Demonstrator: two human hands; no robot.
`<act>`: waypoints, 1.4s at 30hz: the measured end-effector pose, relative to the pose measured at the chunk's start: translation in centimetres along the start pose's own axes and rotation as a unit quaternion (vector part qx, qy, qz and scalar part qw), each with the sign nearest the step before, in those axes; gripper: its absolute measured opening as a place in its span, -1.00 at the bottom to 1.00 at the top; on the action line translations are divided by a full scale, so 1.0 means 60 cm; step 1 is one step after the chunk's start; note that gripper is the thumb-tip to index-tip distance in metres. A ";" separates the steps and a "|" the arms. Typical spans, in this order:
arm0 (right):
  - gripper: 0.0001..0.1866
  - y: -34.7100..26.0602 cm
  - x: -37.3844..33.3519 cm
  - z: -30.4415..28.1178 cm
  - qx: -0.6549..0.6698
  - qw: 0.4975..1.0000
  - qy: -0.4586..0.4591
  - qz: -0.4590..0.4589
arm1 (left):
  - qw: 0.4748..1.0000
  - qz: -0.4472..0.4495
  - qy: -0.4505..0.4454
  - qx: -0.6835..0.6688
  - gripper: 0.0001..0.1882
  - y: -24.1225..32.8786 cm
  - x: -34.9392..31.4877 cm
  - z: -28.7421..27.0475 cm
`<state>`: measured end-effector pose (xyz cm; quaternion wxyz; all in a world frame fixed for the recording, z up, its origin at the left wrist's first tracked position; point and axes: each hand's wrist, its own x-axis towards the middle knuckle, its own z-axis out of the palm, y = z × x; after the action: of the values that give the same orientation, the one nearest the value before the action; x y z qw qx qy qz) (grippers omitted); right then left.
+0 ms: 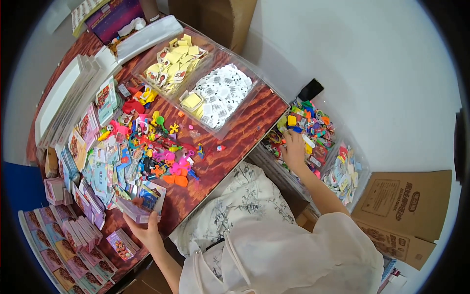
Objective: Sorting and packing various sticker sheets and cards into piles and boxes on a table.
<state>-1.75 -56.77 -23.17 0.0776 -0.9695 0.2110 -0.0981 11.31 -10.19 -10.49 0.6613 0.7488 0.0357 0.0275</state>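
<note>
In my left hand (146, 230) is a small purple-pink box (133, 210), gripped by its sides over the table's near edge. A blue picture card (148, 194) lies just beyond it. My right hand (293, 148) reaches down into a clear bin of small mixed toys (313, 122) at the right. Its fingers are bent together among the toys, and whatever is between them is hidden. A heap of bright plastic trinkets (161, 147) spreads over the table, with a pile of printed cards and packets (104, 169) to its left.
A clear divided tray (220, 128) holds yellow and white paper slips. White trays (61, 100) are stacked at the left, and small printed boxes (61, 245) stand in rows nearer me. Beside the toys is a compartment of packets (342, 171); a phone (311, 90) rests on the bin's far edge. A cardboard box (406, 201) stands right.
</note>
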 end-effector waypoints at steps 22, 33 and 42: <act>-0.55 0.052 -0.007 0.030 -0.112 0.988 -0.102 0.044 | 0.998 0.031 -0.025 0.041 -0.21 -0.007 0.001 -0.002; -0.49 0.012 0.115 0.068 -0.101 0.974 -0.017 0.203 | 0.982 0.084 -0.043 0.162 -0.08 0.058 -0.024 0.040; -0.56 0.032 0.063 0.062 -0.092 0.979 -0.021 0.182 | 0.989 0.053 -0.036 0.136 -0.13 0.041 -0.021 0.033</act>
<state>1.69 -59.69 -26.52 0.0094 -0.9199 0.3899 -0.0420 10.26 -12.55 -8.29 0.5519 0.8330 -0.0244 0.0308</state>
